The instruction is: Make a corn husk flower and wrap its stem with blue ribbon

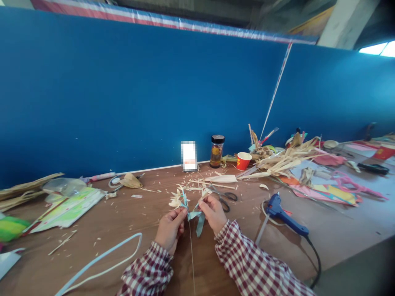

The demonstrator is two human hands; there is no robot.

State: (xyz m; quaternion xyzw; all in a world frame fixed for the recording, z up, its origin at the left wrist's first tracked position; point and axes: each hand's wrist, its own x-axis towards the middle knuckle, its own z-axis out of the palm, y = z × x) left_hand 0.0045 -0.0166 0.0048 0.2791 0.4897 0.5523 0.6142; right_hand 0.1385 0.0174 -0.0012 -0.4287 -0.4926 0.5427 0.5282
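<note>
My left hand (171, 228) is closed in a pinch on the thin blue-green stem of a flower made of pale corn husk (175, 199). Close by on the right, my right hand (213, 211) pinches a small pale husk sprig (203, 196). Between both hands a light blue-green strip (200, 224) loops and hangs down, apparently joined to the stem. A thin pale thread or line (191, 250) runs below it towards me. Just beyond my right hand lies a pair of dark-handled scissors (227, 198), partly hidden by the fingers.
Right of my hands lies a blue glue gun (286, 216) with its cord. Behind stand a black-lidded jar (217, 152), a red paper cup (243, 161) and a heap of dried husks (286, 160). A white cable (101, 267) loops at front left. Husk scraps litter the table.
</note>
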